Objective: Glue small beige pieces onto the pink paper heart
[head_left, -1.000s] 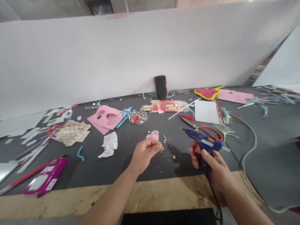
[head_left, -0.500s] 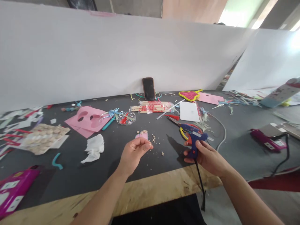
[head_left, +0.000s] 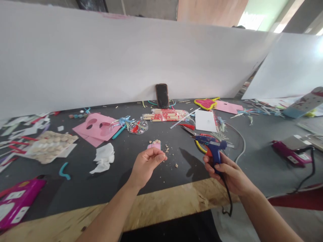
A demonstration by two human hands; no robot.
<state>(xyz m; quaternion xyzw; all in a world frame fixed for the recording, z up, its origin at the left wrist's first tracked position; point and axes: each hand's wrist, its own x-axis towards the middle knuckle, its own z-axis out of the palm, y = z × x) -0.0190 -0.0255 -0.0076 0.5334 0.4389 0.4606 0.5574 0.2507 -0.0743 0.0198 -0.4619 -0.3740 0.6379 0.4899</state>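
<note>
My right hand point(head_left: 230, 173) is wrapped around the handle of a blue hot glue gun point(head_left: 215, 146), its nozzle pointing left and its black cord hanging down. My left hand point(head_left: 145, 168) is closed in a pinch above the table, thumb against forefinger. A tiny pale bit shows at those fingertips, too small to make out. Just beyond the left hand lies a small pink piece point(head_left: 154, 146) with tan crumb-like bits along its far edge. More loose tan bits point(head_left: 167, 148) are scattered to its right. Pliers with yellow-edged handles point(head_left: 200, 147) lie partly behind the glue gun.
A phone point(head_left: 162, 95) leans on the white board behind wrapped sticks point(head_left: 165, 115). To the left are pink cut sheets point(head_left: 99, 126), crumpled tissue point(head_left: 104, 158) and a magenta power strip point(head_left: 24, 201). A white card point(head_left: 205, 121) and another magenta strip point(head_left: 290, 153) lie on the right.
My right hand has turned the glue gun more level, nozzle now to the left, and shifted it slightly right. The left hand keeps its pinch in nearly the same place.
</note>
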